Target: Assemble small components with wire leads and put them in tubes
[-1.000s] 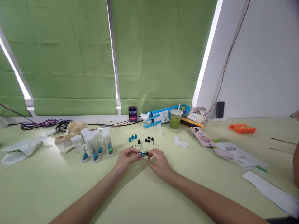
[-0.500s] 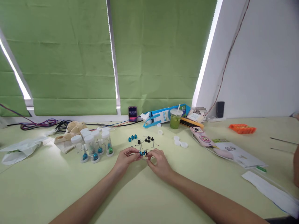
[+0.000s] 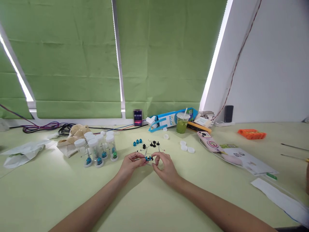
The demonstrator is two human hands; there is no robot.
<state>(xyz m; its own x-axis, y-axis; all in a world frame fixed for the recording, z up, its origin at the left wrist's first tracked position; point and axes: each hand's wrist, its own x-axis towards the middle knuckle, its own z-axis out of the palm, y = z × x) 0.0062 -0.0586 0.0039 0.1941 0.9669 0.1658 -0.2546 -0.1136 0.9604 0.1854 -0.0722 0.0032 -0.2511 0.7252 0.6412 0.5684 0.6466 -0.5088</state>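
My left hand [image 3: 132, 162] is closed, its thumb and fingers pinching a small blue and black part [image 3: 149, 158] with thin wire or rod attached. My right hand [image 3: 164, 166] is beside the black end of that part, thumb and index finger curved with a gap between them; whether a fingertip touches it is hard to see. Just beyond lie several small black round pieces [image 3: 154, 144], a single black piece [image 3: 144, 146], and a row of three blue caps [image 3: 137, 142]. Thin metal rods lie among them.
To the left stand several clear tubes with white lids [image 3: 93, 151] holding blue and green pieces. Loose white lids [image 3: 184, 148], a green drink cup [image 3: 182, 124], a pink phone [image 3: 208, 141] and an orange object [image 3: 251, 134] are rightward. A person's hand shows at the right edge.
My right hand's fingertips have drawn slightly away from the black end of the part and spread a little. My left hand still holds the part. The view has shifted slightly.
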